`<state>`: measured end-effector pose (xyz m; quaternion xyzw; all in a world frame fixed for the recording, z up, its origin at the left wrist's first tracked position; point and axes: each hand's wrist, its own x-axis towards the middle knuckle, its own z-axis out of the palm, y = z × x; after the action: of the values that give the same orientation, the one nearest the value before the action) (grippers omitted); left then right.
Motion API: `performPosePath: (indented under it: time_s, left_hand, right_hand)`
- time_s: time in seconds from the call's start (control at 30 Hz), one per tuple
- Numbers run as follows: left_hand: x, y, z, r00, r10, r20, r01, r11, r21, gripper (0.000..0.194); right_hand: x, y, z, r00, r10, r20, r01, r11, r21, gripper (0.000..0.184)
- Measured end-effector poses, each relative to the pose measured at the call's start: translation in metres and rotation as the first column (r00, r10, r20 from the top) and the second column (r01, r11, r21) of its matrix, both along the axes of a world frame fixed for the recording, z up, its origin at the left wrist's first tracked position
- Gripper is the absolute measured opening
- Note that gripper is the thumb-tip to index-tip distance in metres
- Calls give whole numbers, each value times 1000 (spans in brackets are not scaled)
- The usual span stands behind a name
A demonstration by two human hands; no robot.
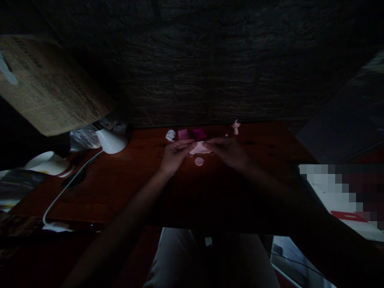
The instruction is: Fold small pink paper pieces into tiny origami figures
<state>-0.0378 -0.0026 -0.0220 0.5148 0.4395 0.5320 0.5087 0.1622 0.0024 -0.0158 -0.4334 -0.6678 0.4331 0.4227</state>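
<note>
Both hands pinch a flattened piece of pale pink modelling clay (pixel 200 148) over the table. My left hand (pixel 177 154) has its thumb and fingers closed on the clay's left edge, and a ring shows on one finger. On the right edge, my right hand (pixel 228 151) grips it the same way, with its fingers partly in shadow. Just below lies a small round pink disc (pixel 199 161). Behind the hands are a pink square (pixel 183 134), a magenta square (pixel 199 133) and a crumpled white lump (pixel 171 135). A pink shaped piece (pixel 236 127) stands farther right, beside a tiny pale bit (pixel 226 135).
On the dark wooden table (pixel 129 180), a white lamp-like cone (pixel 111 141) with a cable (pixel 67 186) stands left, near a paper cup (pixel 49 163) and clear plastic (pixel 84 137). A brown paper bag (pixel 54 88) is behind them. A dark textured wall (pixel 192 68) closes the back.
</note>
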Motion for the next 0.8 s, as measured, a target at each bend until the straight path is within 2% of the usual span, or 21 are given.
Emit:
performPosePath:
  time_s: [0.1, 0.33, 0.6, 0.8]
  left_hand:
    - [-1, 1, 1, 998, -22, 62, 26, 998, -61, 44]
    - [-5, 2, 5, 992, -4, 130, 26, 985, -173, 34]
    - [-3, 0, 5, 988, 38, 148, -9, 981, -192, 32]
    - [0, 0, 4, 991, 53, 122, -34, 988, -147, 32]
  right_hand:
    - [0, 1, -1, 1000, -23, -15, 23, 1000, 2, 37]
    - [1, 4, -5, 995, -90, -42, 90, 996, 2, 37]
    - [-1, 4, -6, 993, -65, -102, 64, 998, -11, 30]
    - [-1, 4, -5, 997, -63, -33, 64, 998, 8, 30]
